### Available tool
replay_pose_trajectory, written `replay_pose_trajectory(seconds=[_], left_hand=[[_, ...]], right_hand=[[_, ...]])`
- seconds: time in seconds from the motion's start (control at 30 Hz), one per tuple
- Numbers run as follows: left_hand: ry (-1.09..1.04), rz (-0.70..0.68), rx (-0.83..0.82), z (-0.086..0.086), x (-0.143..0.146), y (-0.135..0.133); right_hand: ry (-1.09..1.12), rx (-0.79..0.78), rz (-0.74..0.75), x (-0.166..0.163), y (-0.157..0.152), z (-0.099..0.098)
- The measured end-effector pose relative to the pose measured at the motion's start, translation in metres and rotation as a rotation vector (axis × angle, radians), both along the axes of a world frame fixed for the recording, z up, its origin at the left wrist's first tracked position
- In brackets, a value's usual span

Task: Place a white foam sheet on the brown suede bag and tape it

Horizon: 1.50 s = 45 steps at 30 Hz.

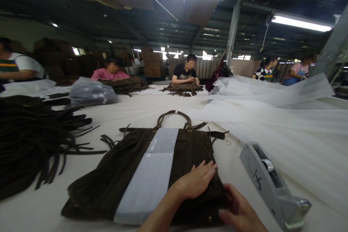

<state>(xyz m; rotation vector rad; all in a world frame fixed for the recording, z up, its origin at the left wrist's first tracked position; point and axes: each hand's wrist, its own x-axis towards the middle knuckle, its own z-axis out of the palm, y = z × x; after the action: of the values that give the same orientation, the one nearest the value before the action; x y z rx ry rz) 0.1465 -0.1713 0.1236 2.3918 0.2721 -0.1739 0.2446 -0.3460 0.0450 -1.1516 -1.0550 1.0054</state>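
A dark brown handbag (201, 148) lies flat on the white table in front of me, its two looped handles (174, 112) pointing away. A strip of white wrapping (152, 177) runs down its front, left of my hands. My left hand (195, 183) rests on the bag's right half, palm down with fingers stretched out. At the bag's lower right edge, my right hand (237, 208) has its thumb and curled fingers around the side; some fingertips are hidden by the fabric. A small metal stud (210, 219) shows near the right thumb.
To the right stands a grey tape dispenser (274, 188). Dark bags are piled (29, 141) on the left, near a clear plastic bag (92, 92). White foam sheets (285, 116) cover the right side. Several people work around the table, one person (186, 72) directly opposite.
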Motion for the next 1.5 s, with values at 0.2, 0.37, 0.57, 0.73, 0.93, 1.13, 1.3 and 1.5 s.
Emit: replay_pose_trajectory(seconds=[0.2, 0.37, 0.57, 0.73, 0.93, 1.13, 1.3, 1.5], left_hand=[[-0.047, -0.049, -0.034, 0.005, 0.006, 0.006], [0.039, -0.055, 0.033, 0.014, 0.016, -0.012], [0.080, -0.069, 0.065, 0.007, 0.019, -0.016], [0.117, -0.139, 0.123, 0.013, 0.018, -0.017], [0.172, -0.162, 0.133, 0.019, 0.021, -0.019], [0.084, -0.105, 0.111, 0.008, 0.016, -0.018], [0.013, -0.088, 0.134, -0.006, 0.011, -0.020], [-0.101, -0.112, 0.229, -0.025, 0.005, -0.019]], right_hand=[[-0.587, -0.006, -0.400, 0.003, 0.000, 0.002], [-0.776, 0.015, -0.371, 0.023, -0.005, 0.012], [-0.592, -0.080, -0.408, 0.023, -0.012, -0.004], [-0.632, -0.009, -0.508, 0.026, -0.009, -0.010], [-0.941, 0.122, -0.308, 0.038, -0.003, 0.005], [-0.972, 0.085, -0.364, 0.043, -0.003, -0.003], [-1.182, 0.114, -0.513, 0.030, -0.005, -0.005], [-1.520, 0.385, -0.504, 0.021, -0.011, -0.004]])
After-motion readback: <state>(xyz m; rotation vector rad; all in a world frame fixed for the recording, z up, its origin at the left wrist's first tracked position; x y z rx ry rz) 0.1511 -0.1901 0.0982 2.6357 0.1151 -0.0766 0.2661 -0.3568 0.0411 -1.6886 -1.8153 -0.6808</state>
